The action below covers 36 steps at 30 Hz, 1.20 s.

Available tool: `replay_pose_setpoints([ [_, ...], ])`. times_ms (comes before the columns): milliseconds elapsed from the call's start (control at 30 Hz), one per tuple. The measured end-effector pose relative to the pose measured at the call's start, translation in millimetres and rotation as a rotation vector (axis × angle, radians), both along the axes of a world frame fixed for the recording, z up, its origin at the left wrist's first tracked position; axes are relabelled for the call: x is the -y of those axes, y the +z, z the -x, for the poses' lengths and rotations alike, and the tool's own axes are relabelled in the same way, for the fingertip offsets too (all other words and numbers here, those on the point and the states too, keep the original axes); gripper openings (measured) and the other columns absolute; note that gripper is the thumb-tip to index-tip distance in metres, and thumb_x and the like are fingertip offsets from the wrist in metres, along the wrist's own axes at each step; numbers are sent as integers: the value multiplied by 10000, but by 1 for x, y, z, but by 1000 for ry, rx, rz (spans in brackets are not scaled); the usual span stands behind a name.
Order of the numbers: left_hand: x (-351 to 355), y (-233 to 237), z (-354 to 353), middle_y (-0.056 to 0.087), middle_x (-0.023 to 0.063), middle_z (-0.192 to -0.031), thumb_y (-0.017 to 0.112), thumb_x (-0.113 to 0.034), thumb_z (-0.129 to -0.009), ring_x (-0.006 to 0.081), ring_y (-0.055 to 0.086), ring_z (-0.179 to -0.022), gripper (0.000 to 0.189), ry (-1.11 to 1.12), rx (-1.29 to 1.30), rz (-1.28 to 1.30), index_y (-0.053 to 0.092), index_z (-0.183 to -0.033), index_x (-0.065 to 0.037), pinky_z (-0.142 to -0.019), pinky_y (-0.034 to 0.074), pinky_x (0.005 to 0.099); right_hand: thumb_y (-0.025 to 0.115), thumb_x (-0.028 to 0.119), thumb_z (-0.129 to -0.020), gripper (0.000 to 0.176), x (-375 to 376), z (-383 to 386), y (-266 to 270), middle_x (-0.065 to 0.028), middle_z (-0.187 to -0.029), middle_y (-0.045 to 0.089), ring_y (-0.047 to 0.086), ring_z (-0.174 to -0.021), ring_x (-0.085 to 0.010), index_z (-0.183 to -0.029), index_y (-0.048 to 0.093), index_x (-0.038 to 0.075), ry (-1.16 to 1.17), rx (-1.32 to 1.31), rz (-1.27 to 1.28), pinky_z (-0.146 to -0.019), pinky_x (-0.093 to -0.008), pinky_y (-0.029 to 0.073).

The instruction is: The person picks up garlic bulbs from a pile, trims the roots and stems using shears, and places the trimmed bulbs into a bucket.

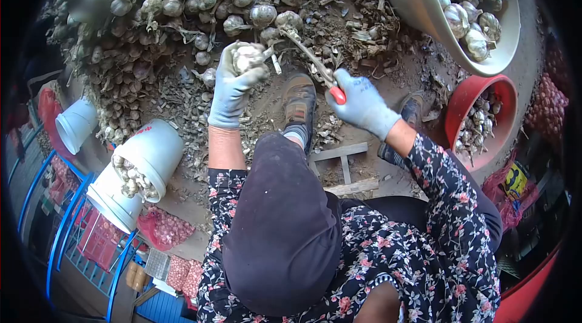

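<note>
My left hand (pixel 233 89), in a pale grey glove, is closed around a garlic bulb (pixel 247 57) in front of me. A short cut stem (pixel 276 63) shows just to the right of that bulb. My right hand (pixel 364 103), gloved too, grips a long metal tool by its red handle (pixel 337 95). The tool's shaft (pixel 309 56) points up and left, its tip near the edge of the garlic pile (pixel 182 5). Between the held bulb and the tool there is a gap.
A white tub of bulbs (pixel 512 38) stands at upper right, above a red tub (pixel 451 105) with smaller bulbs. White buckets (pixel 167 141) are at left beside blue rails (pixel 70 214). Below my hands are my shoes (pixel 299 102) and a wooden frame (pixel 351 187).
</note>
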<state>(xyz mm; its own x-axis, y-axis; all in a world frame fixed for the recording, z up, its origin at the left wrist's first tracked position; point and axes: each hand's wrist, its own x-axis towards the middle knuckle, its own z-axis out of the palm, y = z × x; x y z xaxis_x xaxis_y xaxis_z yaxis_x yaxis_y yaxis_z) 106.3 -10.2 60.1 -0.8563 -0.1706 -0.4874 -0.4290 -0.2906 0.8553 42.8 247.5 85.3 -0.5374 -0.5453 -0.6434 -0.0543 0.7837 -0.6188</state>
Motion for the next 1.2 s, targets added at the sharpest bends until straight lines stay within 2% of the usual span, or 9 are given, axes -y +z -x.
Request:
replay_pose_setpoints([
  [167, -12, -11, -27, 599, 63, -1107, 704, 35, -736, 194, 634, -881, 619, 346, -146, -672, 484, -1288, -135, -728, 567, 314, 624, 418, -808, 601, -2, -39, 3, -250, -1067, 613, 591, -1031, -383, -1218, 497, -4, -113, 358, 198, -880, -405, 462],
  [367, -20, -21, -42, 601, 72, -1096, 712, 50, -712, 190, 638, -910, 619, 349, -129, -585, 484, -1274, -75, -775, 565, 317, 656, 356, -848, 575, 28, -41, -13, -136, -1096, 608, 560, -1030, -208, -1281, 476, 24, -97, 581, 302, -910, -335, 440],
  [567, -18, -25, -52, 591, 76, -1125, 674, 94, -721, 188, 646, -932, 601, 280, 4, -566, 493, -1262, -94, -771, 559, 324, 622, 263, -878, 244, 32, -48, -30, 18, -722, 532, 492, -589, -69, -906, 563, 28, -174, 453, 314, -531, -253, 426],
  [700, -4, -20, -84, 526, 133, -1213, 664, -193, -803, 296, 525, -1137, 449, 382, -194, -709, 542, -1227, -113, -846, 528, 439, 618, 249, -824, 222, 17, -58, -37, -33, -671, 551, 512, -619, -113, -802, 549, 39, -389, 597, 206, -589, -298, 449],
  [767, 23, -27, -105, 591, 128, -1068, 686, -298, -819, 273, 597, -991, 374, 453, -129, -692, 589, -1072, -41, -723, 555, 407, 621, 264, -819, 243, 13, -57, -31, -50, -688, 560, 520, -635, -125, -812, 549, 32, -385, 616, 166, -602, -306, 453],
  [833, 73, -60, -125, 617, 108, -811, 689, -406, -828, 216, 636, -761, 441, 729, 288, -505, 579, -935, 8, -584, 543, 338, 624, 279, -815, 266, 13, -55, -30, -67, -706, 569, 528, -651, -137, -823, 548, 25, -380, 633, 121, -615, -315, 457],
  [900, 82, -48, -97, 598, 90, -661, 655, -472, -848, 169, 612, -591, 492, 639, 542, 229, 567, -822, 11, -495, 491, 291, 621, 314, -802, 317, 15, -54, -35, -121, -759, 589, 555, -695, -197, -841, 548, 8, -297, 469, 105, -666, -345, 466],
  [1033, 111, -84, -63, 659, 208, -780, 648, -651, -738, 279, 655, -681, 721, 31, 962, 766, 631, -773, 69, -627, 506, 387, 609, 354, -804, 374, 34, -52, -31, -226, -887, 625, 609, -855, -387, -914, 549, 1, -129, 258, 70, -756, -425, 475],
  [1200, 97, -96, -70, 670, 235, -918, 692, -547, -696, 349, 654, -857, 592, 70, 812, 989, 659, -887, 12, -751, 496, 426, 564, 352, -839, 398, 61, -43, -20, -248, -952, 638, 617, -950, -393, -1016, 511, -1, 145, 237, -29, -817, -448, 485],
])
